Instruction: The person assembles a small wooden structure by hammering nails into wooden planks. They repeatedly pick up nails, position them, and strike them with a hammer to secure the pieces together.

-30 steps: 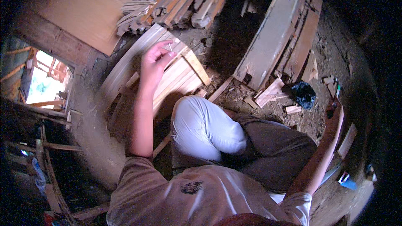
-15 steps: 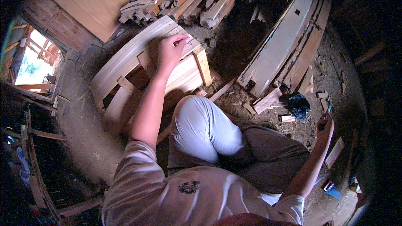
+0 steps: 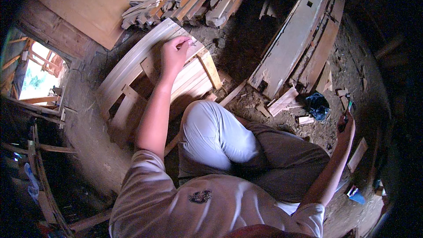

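My left hand is pinched closed over the end of a slatted wooden frame. Between its fingertips a thin nail seems to show, small and partly hidden. The frame is built of pale boards with short crosspieces, and a yellowish end batten runs along its right end. Out to the far right, away from the frame, my right hand is closed round a slim dark tool with a green part. Shadow hides what kind of tool it is.
Behind the frame lies a stack of wood strips. Long weathered planks lie to the right. A black plastic bag and wood offcuts litter the dirt floor near my right hand. My bent knee is close to the frame.
The view has shifted slightly. My left hand stays pinched over the frame's end, and my right hand remains out to the side with the tool.
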A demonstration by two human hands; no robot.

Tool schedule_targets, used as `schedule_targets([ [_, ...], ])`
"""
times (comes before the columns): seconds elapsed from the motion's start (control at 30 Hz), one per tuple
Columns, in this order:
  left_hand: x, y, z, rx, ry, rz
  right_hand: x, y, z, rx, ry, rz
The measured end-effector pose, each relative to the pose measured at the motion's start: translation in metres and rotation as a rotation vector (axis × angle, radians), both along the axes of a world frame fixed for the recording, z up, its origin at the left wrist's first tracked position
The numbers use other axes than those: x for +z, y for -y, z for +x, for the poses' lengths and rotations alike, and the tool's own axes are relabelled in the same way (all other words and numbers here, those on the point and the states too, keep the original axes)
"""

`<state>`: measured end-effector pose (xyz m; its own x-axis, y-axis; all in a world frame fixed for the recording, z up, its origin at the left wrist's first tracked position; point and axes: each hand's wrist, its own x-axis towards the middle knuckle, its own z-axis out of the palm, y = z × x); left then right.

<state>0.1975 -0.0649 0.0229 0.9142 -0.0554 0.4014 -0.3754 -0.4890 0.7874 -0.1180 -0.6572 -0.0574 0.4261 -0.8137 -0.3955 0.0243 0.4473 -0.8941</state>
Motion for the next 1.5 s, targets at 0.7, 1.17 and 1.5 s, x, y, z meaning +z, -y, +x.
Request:
schedule_targets([
  [0.7,-0.010,0.008,0.003,0.002,0.060,0.033,-0.017,0.024,-0.017,0.284,-0.217,-0.411],
  [1.17,0.000,0.004,0.000,0.008,-0.062,0.039,0.139,-0.348,0.105,1.068,-0.077,-1.071],
  [1.5,0.001,-0.004,-0.006,-0.024,0.100,0.115,0.172,-0.390,0.159,1.048,-0.132,-1.457],
])
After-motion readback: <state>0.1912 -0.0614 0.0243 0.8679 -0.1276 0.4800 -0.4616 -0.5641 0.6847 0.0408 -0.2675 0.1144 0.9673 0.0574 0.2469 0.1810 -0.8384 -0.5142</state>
